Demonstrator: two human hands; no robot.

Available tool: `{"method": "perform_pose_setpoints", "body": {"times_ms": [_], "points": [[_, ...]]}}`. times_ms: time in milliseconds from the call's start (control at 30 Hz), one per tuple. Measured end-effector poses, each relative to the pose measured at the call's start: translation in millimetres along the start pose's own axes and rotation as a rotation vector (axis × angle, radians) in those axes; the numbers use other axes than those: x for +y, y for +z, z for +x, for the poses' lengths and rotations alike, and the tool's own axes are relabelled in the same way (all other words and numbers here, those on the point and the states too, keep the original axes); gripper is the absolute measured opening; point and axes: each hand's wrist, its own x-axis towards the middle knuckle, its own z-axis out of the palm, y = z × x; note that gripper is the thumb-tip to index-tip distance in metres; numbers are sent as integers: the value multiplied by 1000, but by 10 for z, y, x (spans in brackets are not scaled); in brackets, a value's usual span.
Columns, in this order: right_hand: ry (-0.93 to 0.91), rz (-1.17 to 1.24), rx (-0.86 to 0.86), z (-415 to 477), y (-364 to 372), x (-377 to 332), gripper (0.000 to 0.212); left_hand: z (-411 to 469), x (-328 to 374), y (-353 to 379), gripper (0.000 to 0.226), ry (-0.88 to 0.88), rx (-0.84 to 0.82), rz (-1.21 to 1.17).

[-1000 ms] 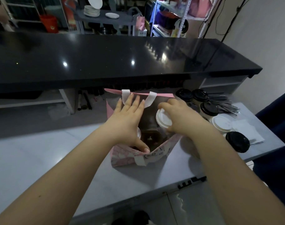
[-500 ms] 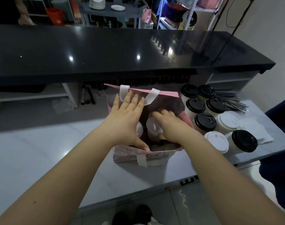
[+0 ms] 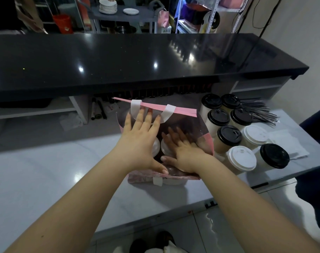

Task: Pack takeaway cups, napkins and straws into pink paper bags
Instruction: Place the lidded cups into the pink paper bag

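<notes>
A pink paper bag (image 3: pixel 204 143) with white handles stands open on the white table. My left hand (image 3: pixel 139 141) lies flat across its left opening, fingers straight, thumb on the near rim. Two white-lidded cups sit inside, one (image 3: pixel 155 147) under my left hand and one (image 3: pixel 165 147) under my right hand (image 3: pixel 183 149), whose fingers rest spread on that lid. Several more takeaway cups (image 3: pixel 228 137) with black or white lids stand right of the bag. Black straws (image 3: pixel 259 112) lie behind them, and white napkins (image 3: pixel 287 145) lie at the far right.
A long black counter (image 3: pixel 137 59) runs across behind the table, with shelving below it. The white table's front edge (image 3: pixel 173 214) is close to me. Beyond the counter are a cart with plates (image 3: pixel 108 5) and a rack of shelves.
My right hand has lowered the white-lidded cup into the bag and opened, its fingers now spread flat on the lid. My left hand stays on the bag's opening.
</notes>
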Motion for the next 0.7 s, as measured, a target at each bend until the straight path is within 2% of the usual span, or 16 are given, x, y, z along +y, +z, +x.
{"method": "perform_pose_setpoints", "body": {"times_ms": [200,333,433,500,567,700], "points": [[25,-12,-32,16,83,16,80,-44,-2,68,147,-13,24,-9],[49,-15,-68,33,13,-14,78,-42,-15,63,136,-4,74,-46],[42,28,-56,4,-204,-70,77,-29,-30,29,116,16,135,-110],[21,83,50,-31,-422,-131,79,4,-58,-37,98,21,179,-156],[26,85,161,-77,-638,-187,71,53,-87,-112,80,20,235,-163],[75,-7,232,-216,-921,-229,51,92,-104,-202,48,19,335,-154]]}}
